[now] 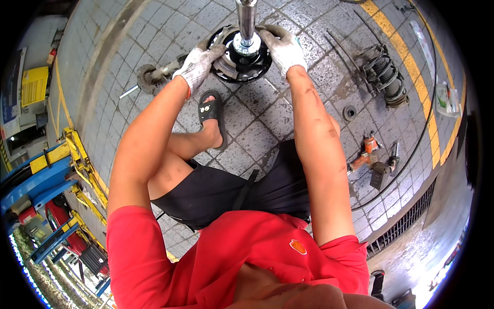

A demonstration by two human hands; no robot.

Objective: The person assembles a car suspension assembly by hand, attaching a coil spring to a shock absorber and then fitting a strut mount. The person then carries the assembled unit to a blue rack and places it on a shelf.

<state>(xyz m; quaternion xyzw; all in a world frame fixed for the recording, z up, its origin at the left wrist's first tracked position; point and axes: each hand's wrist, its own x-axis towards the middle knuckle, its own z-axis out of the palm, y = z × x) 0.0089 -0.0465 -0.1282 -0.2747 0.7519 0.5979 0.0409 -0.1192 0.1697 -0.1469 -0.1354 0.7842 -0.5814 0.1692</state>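
A shock absorber stands upright in front of me, with a bright chrome rod [247, 21] on top and a black round spring seat [241, 73] around it. My left hand [199, 63], in a whitish knitted glove, grips the seat's left rim. On the opposite side my right hand [284, 47], gloved the same way, has its fingers curled over the rim. The seat's underside is out of sight. Close to my left hand, a dirty metal strut part [147, 78] with a pale rod lies on the tiles.
On the right lie a coil spring strut [387, 77], a dark rubber ring [350, 112] and an orange power tool [368, 145] with a black battery [379, 175]. A black hose [410, 166] curves past them. A floor grate [406, 213] and a blue-yellow lift [51, 170] flank me.
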